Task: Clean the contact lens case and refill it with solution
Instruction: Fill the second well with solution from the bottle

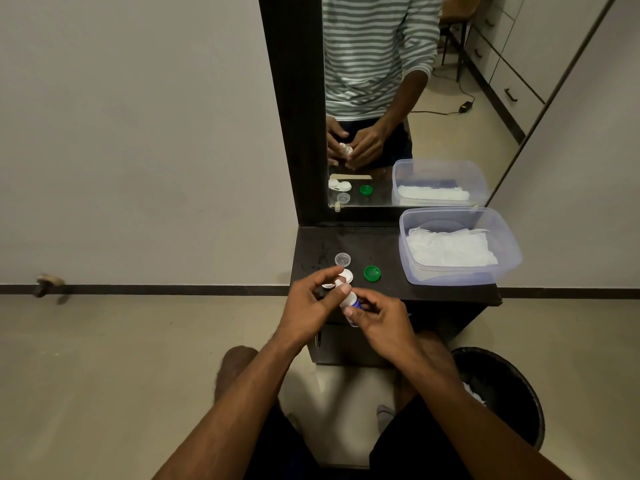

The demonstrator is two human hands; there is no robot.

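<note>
A small white solution bottle (pixel 349 299) with a blue label is held over the dark shelf (pixel 398 289). My right hand (pixel 377 323) grips its body. My left hand (pixel 315 299) pinches the bottle's white tip between thumb and fingers. The white contact lens case (pixel 347 274) lies on the shelf just behind my left fingers, partly hidden by them. A clear round lid (pixel 342 259) lies behind the case, and a green cap (pixel 372 273) lies to its right.
A clear plastic tub (pixel 509 251) holding white tissues stands at the shelf's right end. A mirror (pixel 398 98) rises behind the shelf. A black waste bin (pixel 509 393) stands on the floor at the lower right.
</note>
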